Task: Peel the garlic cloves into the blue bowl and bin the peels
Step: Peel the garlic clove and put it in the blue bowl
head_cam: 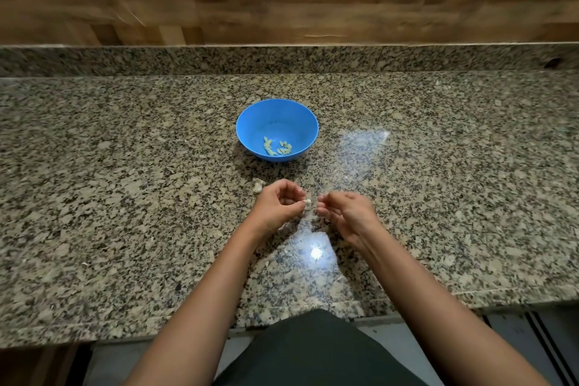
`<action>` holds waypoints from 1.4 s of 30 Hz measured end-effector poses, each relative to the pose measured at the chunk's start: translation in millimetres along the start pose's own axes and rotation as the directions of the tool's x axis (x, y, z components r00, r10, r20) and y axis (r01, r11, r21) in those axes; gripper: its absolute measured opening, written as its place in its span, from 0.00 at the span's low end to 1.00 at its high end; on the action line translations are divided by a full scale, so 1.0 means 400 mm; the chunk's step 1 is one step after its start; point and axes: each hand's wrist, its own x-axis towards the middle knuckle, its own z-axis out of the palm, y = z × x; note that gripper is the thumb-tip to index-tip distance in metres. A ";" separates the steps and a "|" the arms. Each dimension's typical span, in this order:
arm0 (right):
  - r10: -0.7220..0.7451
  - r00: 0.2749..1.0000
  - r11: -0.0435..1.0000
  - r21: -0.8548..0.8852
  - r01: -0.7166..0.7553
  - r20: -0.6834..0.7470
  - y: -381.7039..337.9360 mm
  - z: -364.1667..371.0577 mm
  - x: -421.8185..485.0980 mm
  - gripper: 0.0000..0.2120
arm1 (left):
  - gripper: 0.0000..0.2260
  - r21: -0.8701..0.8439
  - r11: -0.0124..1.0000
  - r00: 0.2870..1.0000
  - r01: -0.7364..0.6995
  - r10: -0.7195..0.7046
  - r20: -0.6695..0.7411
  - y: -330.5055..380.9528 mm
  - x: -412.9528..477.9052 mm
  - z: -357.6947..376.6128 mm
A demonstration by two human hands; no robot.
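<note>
A blue bowl (pixel 250 125) stands on the granite counter with several peeled garlic cloves (pixel 277 147) lying in its bottom. Just in front of the bowl, my left hand (pixel 277 205) pinches a small garlic clove (pixel 308 201) at its fingertips. My right hand (pixel 347 213) is beside it, fingers curled and pinched toward the same clove; whether they touch it or hold a bit of peel I cannot tell. A piece of unpeeled garlic (pixel 258 185) lies on the counter left of my left hand.
Thin bits of peel (pixel 283 226) lie scattered on the counter (pixel 125 197) under and around my hands. A raised granite ledge (pixel 282 59) and wood-patterned wall run along the back. The counter's front edge is near my body. No bin is in view.
</note>
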 end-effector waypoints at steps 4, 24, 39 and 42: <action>-0.048 0.998 0.997 -0.062 0.045 -0.038 -0.004 -0.013 0.006 0.04 | 0.08 0.018 1.000 1.000 0.003 -0.003 0.003 -0.008 0.012 0.005; -0.029 0.997 0.999 -0.043 0.032 0.077 -0.005 -0.012 0.021 0.04 | 0.07 -0.363 0.917 0.986 0.168 -0.157 0.058 0.006 0.029 0.070; -0.034 0.999 0.996 -0.079 0.037 0.038 -0.022 -0.018 0.049 0.03 | 0.03 -0.372 0.909 0.974 0.188 -0.222 -0.050 0.013 0.055 0.072; -0.067 0.998 0.987 -0.147 0.064 -0.017 -0.026 -0.022 0.053 0.04 | 0.07 0.054 0.991 0.977 0.123 -0.111 -0.181 0.001 0.074 0.073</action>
